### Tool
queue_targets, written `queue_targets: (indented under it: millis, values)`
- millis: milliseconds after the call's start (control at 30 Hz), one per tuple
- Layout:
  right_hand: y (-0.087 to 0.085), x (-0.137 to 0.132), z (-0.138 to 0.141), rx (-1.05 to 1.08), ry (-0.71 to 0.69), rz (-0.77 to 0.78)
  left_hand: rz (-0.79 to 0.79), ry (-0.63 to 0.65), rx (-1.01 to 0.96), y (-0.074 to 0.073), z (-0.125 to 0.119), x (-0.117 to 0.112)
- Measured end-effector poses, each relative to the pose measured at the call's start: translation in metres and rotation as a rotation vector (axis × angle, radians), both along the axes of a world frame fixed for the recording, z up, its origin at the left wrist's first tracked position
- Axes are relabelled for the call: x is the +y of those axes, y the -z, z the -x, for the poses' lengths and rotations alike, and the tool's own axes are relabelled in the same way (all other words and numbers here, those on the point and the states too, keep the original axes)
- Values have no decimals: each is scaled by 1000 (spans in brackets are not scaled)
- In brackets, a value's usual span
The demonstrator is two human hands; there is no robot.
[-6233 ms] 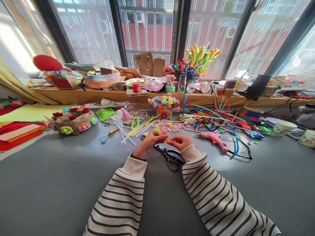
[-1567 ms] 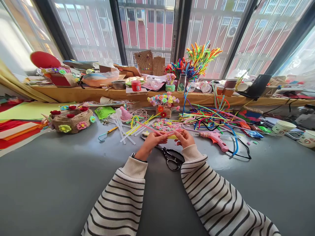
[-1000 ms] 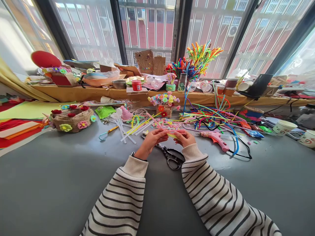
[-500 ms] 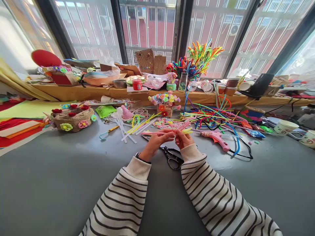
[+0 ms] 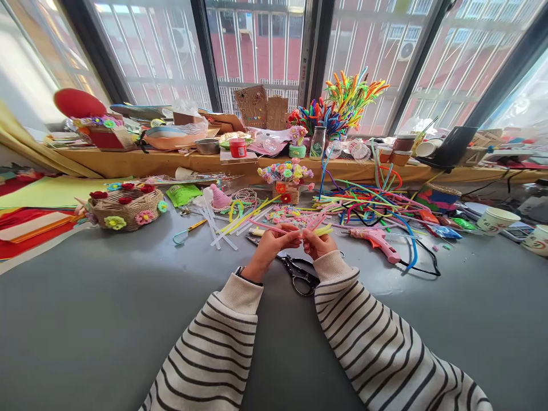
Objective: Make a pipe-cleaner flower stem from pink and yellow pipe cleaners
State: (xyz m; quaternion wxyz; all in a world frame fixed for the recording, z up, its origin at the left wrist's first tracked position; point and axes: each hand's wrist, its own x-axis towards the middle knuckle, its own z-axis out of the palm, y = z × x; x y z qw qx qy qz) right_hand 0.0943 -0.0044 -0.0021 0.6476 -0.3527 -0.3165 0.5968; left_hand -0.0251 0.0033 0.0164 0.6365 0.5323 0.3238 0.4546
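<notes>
Nearest, two striped sleeves (image 5: 209, 342) reach in over the grey tabletop (image 5: 282, 365), and black-handled scissors (image 5: 302, 279) lie between the wrists. Beyond them the hands nearly meet: the left hand (image 5: 276, 244) has thumb and fingers pinched on a pink strand (image 5: 263, 226) whose free end points left, while the right hand (image 5: 319, 245) is clamped on a pink and yellow bundle (image 5: 323, 230). A second ago yellow showed between the hands; now the bundle's loose ends fan out past the right hand — its inner end, I judge, is turned toward the strand. Fingers cover that spot, so I cannot tell whether strand and bundle touch. The scissors' blades are mostly hidden by the left hand. To the right lies a pink glue gun (image 5: 377, 240); farther back, a tangled heap of coloured stems (image 5: 368, 205), too jumbled to separate — and a paper cup (image 5: 537, 241) cut off by the right edge. Past these runs a crowded ledge (image 5: 171, 164) under barred windows (image 5: 257, 51)
</notes>
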Motion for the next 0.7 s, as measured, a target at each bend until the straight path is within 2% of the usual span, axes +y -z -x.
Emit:
queue_targets:
  millis: [200, 300, 433, 567, 700]
  values:
    - [0, 1, -1, -2, 58, 35, -204, 6, 117, 2, 1, 1]
    - [1, 3, -2, 28, 33, 55, -290, -21, 143, 3, 1, 2]
    - [2, 2, -2, -18, -29, 84, -257, -35, 143, 4, 0, 4]
    - [0, -1, 1, -164, -35, 125, -209, -70, 178, 3, -1, 2]
    - [-2, -4, 5, -188, -32, 119, -189, -78, 181, 2, -2, 1]
